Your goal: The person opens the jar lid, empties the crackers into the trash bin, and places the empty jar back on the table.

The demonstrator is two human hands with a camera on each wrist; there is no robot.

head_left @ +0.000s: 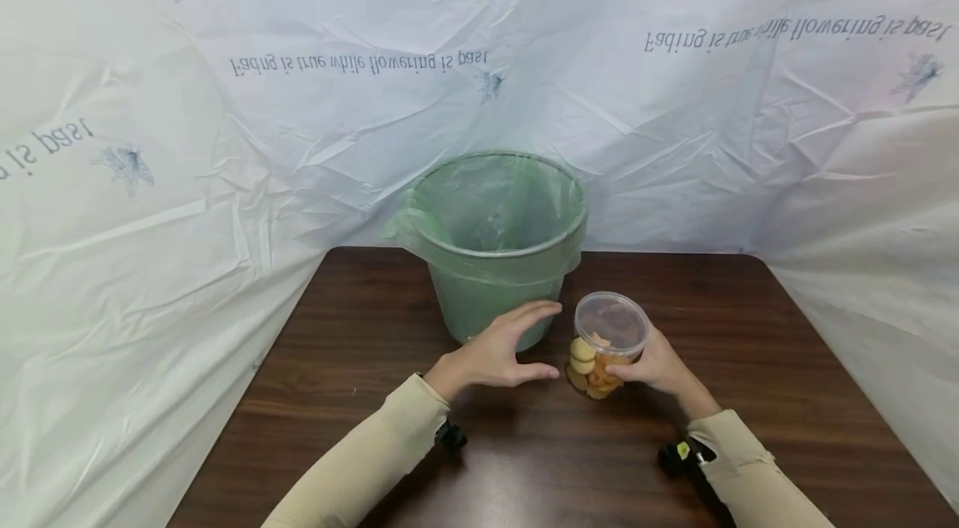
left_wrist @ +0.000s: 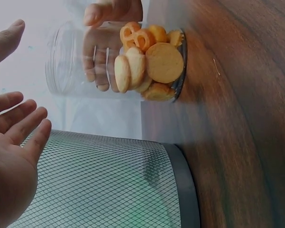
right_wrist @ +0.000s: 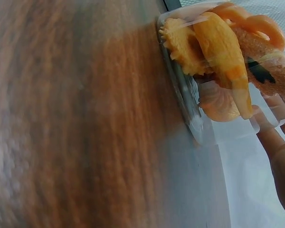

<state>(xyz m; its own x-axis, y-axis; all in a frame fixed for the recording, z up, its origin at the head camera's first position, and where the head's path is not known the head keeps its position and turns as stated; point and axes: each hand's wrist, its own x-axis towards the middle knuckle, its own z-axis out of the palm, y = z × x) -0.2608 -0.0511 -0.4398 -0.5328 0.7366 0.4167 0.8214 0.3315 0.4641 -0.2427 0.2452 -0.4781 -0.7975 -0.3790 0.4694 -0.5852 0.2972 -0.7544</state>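
My right hand [head_left: 665,363] grips a clear plastic jar [head_left: 611,323] from its right side, thumb on the near side and fingers behind. Round biscuits [left_wrist: 165,62] and pretzel-shaped cookies [left_wrist: 137,37] fill its lower part. The jar leans slightly at table level; whether its base touches the wood I cannot tell. To the left of the jar, my left hand [head_left: 490,353] is held apart from it, thumb and fingers spread with nothing between them. In the right wrist view, the fingers [right_wrist: 270,137] show beside the jar's wall.
Behind my left hand stands a mesh waste bin [head_left: 490,307] lined with a thin green bag [head_left: 419,224] folded over its rim. The dark wooden table [head_left: 330,345] lies beneath. White printed sheeting [head_left: 360,120] hangs behind and at both sides.
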